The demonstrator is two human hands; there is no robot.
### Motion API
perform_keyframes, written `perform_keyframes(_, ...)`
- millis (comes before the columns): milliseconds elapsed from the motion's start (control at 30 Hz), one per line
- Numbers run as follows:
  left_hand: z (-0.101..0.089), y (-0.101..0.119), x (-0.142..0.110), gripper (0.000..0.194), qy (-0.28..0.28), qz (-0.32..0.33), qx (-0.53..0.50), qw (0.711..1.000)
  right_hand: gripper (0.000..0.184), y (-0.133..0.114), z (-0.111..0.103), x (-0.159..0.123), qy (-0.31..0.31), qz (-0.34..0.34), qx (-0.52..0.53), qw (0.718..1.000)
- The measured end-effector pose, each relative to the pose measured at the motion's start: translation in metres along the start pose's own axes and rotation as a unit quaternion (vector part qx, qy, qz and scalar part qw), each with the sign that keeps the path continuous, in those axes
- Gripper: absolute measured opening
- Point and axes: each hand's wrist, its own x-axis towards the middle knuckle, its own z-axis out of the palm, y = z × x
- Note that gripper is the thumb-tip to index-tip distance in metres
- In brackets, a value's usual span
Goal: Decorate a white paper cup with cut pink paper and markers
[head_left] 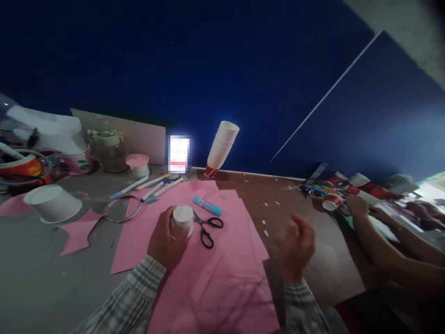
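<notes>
My left hand (167,241) is wrapped round a small white paper cup (182,214), which is upside down over pink paper sheets (229,250). Just right of the cup lies a pair of scissors (207,227) with black handles, blades partly hidden by the cup. A blue glue stick (207,205) rests behind the scissors. My right hand (297,246) is raised over the brown tabletop, apart from the cup. Its fingers look bent but are smeared by motion, and I cannot make out anything in them. Several markers (156,189) are scattered at the back of the pink sheets.
A leaning stack of paper cups (222,146) stands by the blue wall. To the left are a white tub (54,204), a ring of tape (122,208), a glass jar (108,150) and a pink-topped cup (138,165). Another person's arms (389,232) reach in from the right.
</notes>
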Motion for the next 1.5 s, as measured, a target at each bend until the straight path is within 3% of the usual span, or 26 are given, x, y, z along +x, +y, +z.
perform_keyframes(33, 0.001, 0.002, 0.0, 0.052, -0.006, -0.005, -0.001, 1.0, 0.023, 0.012, -0.005, 0.001, 0.046, 0.047, -0.007, 0.998)
perform_keyframes(67, 0.001, 0.003, 0.001, 0.051, -0.009, -0.008, 0.001, 1.0, 0.025, 0.018, -0.006, 0.0, 0.03, 0.063, 0.005, 0.998)
perform_keyframes(133, 0.002, 0.003, 0.002, 0.051, 0.005, -0.021, 0.016, 1.0, 0.031, 0.015, 0.0, -0.003, -0.079, 0.019, 0.062, 0.995)
perform_keyframes(233, 0.002, -0.003, 0.005, 0.057, -0.012, 0.009, 0.033, 0.999, 0.031, -0.012, 0.02, -0.004, -0.109, -0.034, 0.124, 0.986)
perform_keyframes(400, 0.001, -0.007, 0.006, 0.053, 0.001, 0.031, 0.047, 0.998, 0.028, -0.054, 0.037, -0.004, -0.115, -0.03, 0.177, 0.977)
perform_keyframes(700, 0.001, 0.0, 0.0, 0.051, -0.005, 0.032, 0.003, 0.999, 0.028, -0.084, 0.085, -0.037, -0.32, 0.01, 0.25, 0.914)
perform_keyframes(867, -0.001, -0.005, 0.0, 0.054, 0.043, -0.013, -0.03, 0.999, 0.019, -0.069, 0.102, -0.029, -0.319, -0.001, 0.189, 0.929)
perform_keyframes(1067, -0.003, -0.012, 0.002, 0.062, 0.043, -0.019, -0.035, 0.998, 0.019, -0.05, 0.102, -0.021, -0.312, -0.088, 0.094, 0.941)
perform_keyframes(1267, -0.004, -0.009, 0.001, 0.059, 0.026, -0.002, -0.001, 1.0, 0.035, -0.044, 0.11, -0.03, -0.372, -0.157, -0.032, 0.914)
perform_keyframes(1400, -0.004, -0.005, 0.001, 0.056, 0.026, 0.01, 0.005, 1.0, 0.035, -0.046, 0.111, -0.032, -0.421, -0.143, -0.097, 0.89)
perform_keyframes(1500, -0.005, -0.006, 0.001, 0.055, 0.029, 0.015, 0.001, 0.999, 0.033, -0.045, 0.111, -0.029, -0.409, -0.135, -0.08, 0.899)
